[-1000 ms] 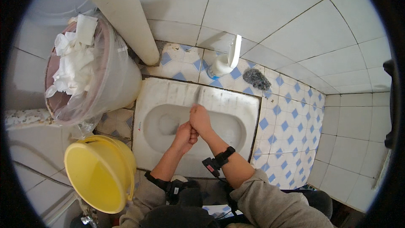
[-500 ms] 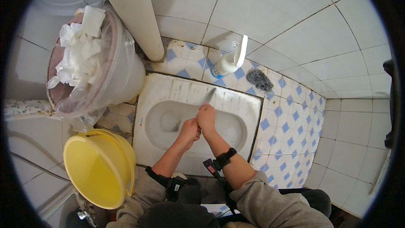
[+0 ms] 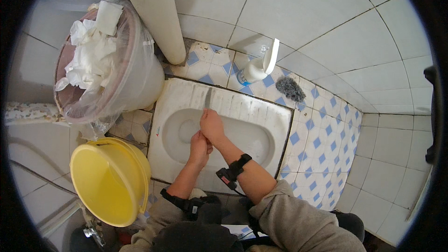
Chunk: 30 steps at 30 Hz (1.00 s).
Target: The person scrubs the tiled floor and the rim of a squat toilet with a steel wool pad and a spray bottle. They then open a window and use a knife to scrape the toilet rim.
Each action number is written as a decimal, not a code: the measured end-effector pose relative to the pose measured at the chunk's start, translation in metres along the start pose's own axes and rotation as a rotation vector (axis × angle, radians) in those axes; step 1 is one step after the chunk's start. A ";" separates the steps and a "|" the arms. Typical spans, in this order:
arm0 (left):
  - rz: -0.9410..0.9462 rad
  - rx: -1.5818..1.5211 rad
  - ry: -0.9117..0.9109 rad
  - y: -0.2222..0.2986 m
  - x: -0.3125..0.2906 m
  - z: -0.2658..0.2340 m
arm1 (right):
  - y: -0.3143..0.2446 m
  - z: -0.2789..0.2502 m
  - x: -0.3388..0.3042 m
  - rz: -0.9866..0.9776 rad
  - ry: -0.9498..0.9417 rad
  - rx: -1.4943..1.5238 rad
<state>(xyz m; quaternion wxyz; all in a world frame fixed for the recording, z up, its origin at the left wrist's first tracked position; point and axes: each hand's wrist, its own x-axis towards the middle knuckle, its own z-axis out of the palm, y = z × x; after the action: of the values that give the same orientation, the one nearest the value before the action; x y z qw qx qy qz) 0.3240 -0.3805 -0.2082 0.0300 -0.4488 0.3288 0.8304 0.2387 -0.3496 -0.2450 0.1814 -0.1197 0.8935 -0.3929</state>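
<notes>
Both hands moved further up over the squat toilet (image 3: 261, 112) since a second ago. Right hand (image 3: 212, 126) clamped around a scraper (image 3: 207, 98), blade on the back rim; left hand (image 3: 199, 147) curled against it. Scraping now up there.

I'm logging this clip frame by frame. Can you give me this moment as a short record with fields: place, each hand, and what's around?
place: tiled floor with a white squat toilet
right hand: closed on a flat scraper, blade on the toilet's far rim
left hand: closed, touching the right hand over the bowl; held thing cannot be told
left of toilet: yellow bucket, lined bin full of paper
behind toilet: white pipe, spray bottle, dark scrub pad
</notes>
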 end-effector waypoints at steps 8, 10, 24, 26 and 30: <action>-0.114 0.139 -0.081 0.014 0.001 -0.014 | -0.011 0.004 -0.004 0.246 0.067 0.080; -0.012 0.052 -0.012 0.015 -0.002 -0.019 | -0.017 0.013 -0.002 0.010 0.017 0.049; 0.017 0.049 0.070 0.018 -0.002 -0.003 | 0.007 0.013 0.007 -0.066 0.012 0.082; -0.066 0.110 -0.006 0.018 0.000 -0.003 | 0.003 0.011 0.006 0.007 0.127 0.101; -0.112 0.149 -0.083 0.015 -0.004 -0.003 | -0.008 -0.002 0.000 0.335 0.032 0.119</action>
<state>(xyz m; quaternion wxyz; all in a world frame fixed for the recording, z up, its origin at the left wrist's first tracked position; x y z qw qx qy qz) 0.3234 -0.3933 -0.1987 0.1232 -0.4283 0.3625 0.8186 0.2379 -0.3533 -0.2378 0.2367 0.0483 0.8790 -0.4110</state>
